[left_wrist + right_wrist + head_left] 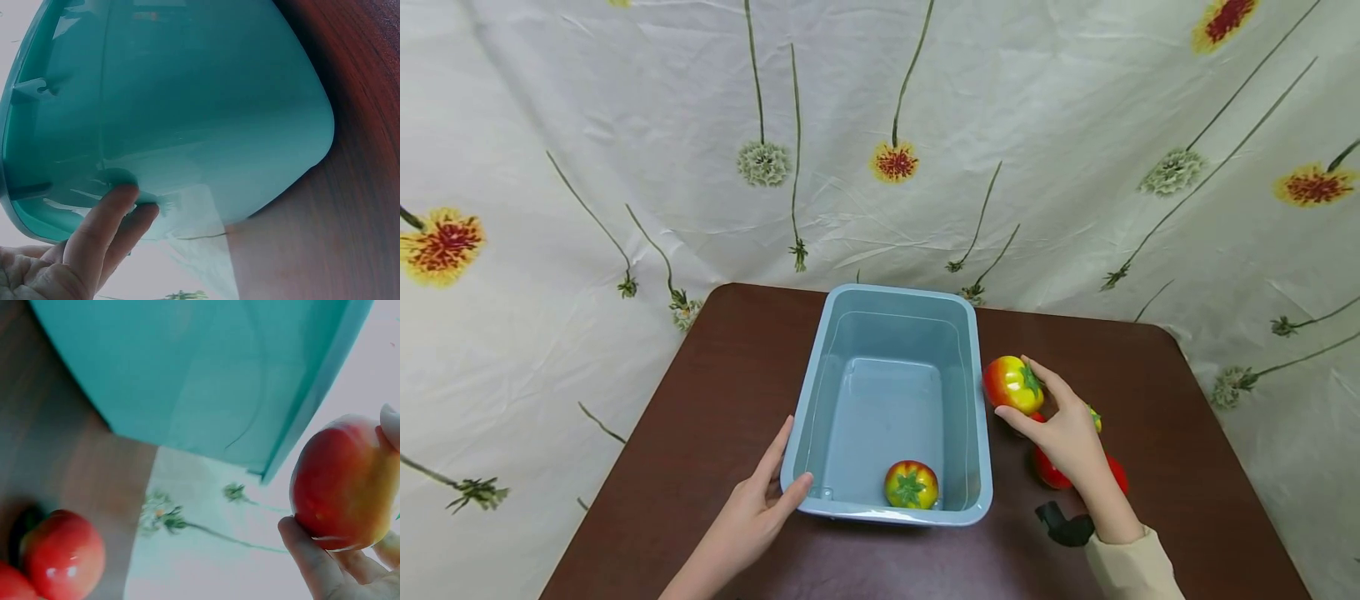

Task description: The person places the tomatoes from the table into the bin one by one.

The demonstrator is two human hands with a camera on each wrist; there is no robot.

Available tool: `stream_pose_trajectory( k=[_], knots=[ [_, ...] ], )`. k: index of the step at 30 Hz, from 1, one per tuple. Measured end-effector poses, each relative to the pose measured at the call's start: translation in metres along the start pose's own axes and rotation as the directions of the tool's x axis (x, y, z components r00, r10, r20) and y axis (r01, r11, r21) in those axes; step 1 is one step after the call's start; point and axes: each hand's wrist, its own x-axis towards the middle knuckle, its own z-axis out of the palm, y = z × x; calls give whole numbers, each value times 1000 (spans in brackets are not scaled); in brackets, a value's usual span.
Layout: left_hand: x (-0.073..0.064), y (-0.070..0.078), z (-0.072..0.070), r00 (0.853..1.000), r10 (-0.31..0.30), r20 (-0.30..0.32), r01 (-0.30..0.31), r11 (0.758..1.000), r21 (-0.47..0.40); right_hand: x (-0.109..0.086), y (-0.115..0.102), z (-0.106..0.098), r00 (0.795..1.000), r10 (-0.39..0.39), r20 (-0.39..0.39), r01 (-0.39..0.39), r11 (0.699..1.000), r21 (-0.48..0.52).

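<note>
A light blue plastic basin [891,400] stands on the table, one red-and-yellow tomato [912,485] lying inside at its near end. My left hand [748,517] holds the basin's near left corner, thumb over the rim. In the left wrist view its fingers [103,228] press against the outer wall. Just outside the basin's right rim, my right hand [1056,421] grips another red-and-yellow tomato [1013,385] with a green leafy top between thumb and fingers. The right wrist view shows this held tomato [344,481] raised beside the basin's outer wall [187,369].
Several red fruits [1051,471] lie on the table under and beside my right hand, partly hidden by it. A black curved object [1063,527] shows by the right wrist. Behind the dark brown table [737,375] hangs a white flowered cloth [865,217].
</note>
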Motion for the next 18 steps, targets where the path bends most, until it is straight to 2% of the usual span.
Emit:
stream_pose_trajectory(
  k=[7,13,18],
  knots=[
    [0,-2,1,1000,0,-16,0,1000,16,5,-22,4,997,-77,18,77,997,-3],
    [1,-3,1,1000,1,-19,-1,1000,16,9,-29,11,980,-194,38,195,981,-23],
    [1,-4,1,1000,9,-21,-9,1000,18,10,-34,17,968,-238,85,241,970,-25]
  ],
)
